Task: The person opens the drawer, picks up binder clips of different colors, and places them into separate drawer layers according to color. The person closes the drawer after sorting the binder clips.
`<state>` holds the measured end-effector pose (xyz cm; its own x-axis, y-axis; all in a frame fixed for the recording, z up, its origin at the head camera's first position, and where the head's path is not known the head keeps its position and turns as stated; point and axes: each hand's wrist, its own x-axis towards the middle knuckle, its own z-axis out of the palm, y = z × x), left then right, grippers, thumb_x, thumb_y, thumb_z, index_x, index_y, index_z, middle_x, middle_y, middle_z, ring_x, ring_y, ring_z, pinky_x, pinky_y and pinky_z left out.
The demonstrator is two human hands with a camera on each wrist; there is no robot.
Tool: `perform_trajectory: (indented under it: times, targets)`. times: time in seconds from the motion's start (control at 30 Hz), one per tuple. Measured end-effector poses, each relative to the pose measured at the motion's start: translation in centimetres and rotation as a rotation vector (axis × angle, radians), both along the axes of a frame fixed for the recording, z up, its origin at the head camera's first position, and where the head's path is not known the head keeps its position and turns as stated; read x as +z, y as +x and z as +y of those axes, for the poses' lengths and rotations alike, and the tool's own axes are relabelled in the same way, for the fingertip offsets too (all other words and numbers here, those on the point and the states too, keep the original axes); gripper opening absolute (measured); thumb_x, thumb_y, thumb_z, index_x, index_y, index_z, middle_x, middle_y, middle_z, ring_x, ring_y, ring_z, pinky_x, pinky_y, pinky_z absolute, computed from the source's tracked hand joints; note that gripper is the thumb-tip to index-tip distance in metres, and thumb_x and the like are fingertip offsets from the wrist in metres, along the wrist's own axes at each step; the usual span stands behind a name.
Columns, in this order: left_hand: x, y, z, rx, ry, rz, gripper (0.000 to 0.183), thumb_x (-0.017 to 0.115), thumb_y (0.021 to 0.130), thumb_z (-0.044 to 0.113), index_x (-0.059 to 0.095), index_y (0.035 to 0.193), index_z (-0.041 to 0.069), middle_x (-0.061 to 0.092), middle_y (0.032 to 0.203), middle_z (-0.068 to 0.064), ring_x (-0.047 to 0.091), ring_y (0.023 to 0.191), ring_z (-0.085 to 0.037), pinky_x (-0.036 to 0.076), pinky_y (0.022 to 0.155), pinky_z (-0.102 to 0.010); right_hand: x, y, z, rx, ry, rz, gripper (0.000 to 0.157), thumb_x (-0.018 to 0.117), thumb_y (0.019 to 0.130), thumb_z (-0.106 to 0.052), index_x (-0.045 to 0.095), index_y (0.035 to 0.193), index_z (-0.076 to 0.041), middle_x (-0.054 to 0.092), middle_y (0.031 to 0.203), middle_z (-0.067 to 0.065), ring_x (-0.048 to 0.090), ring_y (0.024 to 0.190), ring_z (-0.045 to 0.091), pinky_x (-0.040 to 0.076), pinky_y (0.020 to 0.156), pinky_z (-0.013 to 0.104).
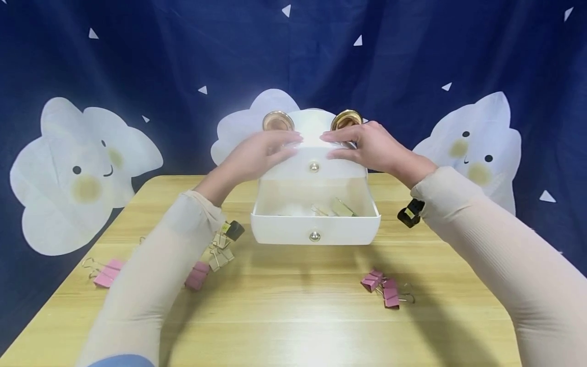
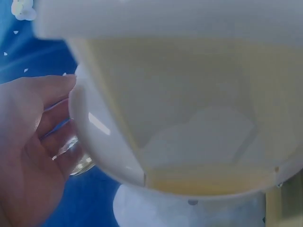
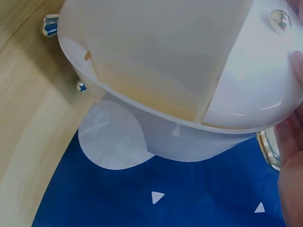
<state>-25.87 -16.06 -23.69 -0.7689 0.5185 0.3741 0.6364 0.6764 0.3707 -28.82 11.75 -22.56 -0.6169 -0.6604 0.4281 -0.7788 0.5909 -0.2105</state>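
A blue curtain (image 1: 257, 51) with white clouds (image 1: 59, 153) hangs behind a wooden table (image 1: 293, 326).

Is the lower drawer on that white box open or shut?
Open: the lower drawer juts forward from the white box, its inner walls and some small items showing.

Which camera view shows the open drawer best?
The head view: there the open drawer shows its front, knob and part of its interior. Both wrist views give only a close, cropped part of it, without the knob.
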Motion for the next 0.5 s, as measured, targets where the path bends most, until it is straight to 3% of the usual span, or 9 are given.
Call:
perform_trajectory:
  times: [0.2,0.3,0.5]
  targets:
    - [-0.4,1.3,-2.1,0.065,0.074,0.026,0.038,0.058,0.099,0.034,0.063,0.132,0.015,0.063,0.13,-0.001,0.052,0.126,-0.019,0.037,0.109,-0.038,-0.2,-0.1,-0.1,-0.036,-0.025,-0.02,0.043,0.077,0.086,-0.03,0.068,0.127,-0.021,0.067,0.122,0.0,0.064,0.097,0.016,0.05,0.078,0.035]
    - [-1.0,1.8,-3.1,0.078,0.054,0.027,0.038,0.058,0.1,0.035,0.064,0.131,0.014,0.063,0.129,-0.003,0.053,0.124,-0.021,0.038,0.107,-0.042,-0.2,-0.2,0.0,-0.044,-0.03,-0.022,0.043,0.077,0.086,-0.03,0.068,0.127,-0.021,0.066,0.124,0.001,0.064,0.101,0.017,0.05,0.078,0.035]
    - [-2.3,3.0,-5.2,0.155,-0.022,0.0,0.041,0.059,0.099,0.035,0.06,0.136,0.018,0.057,0.138,-0.003,0.046,0.132,-0.025,0.034,0.11,-0.048,-0.4,-0.2,0.0,-0.052,-0.039,-0.011,0.041,0.075,0.087,-0.03,0.068,0.127,-0.021,0.066,0.124,0.001,0.064,0.09,0.017,0.048,0.07,0.034]
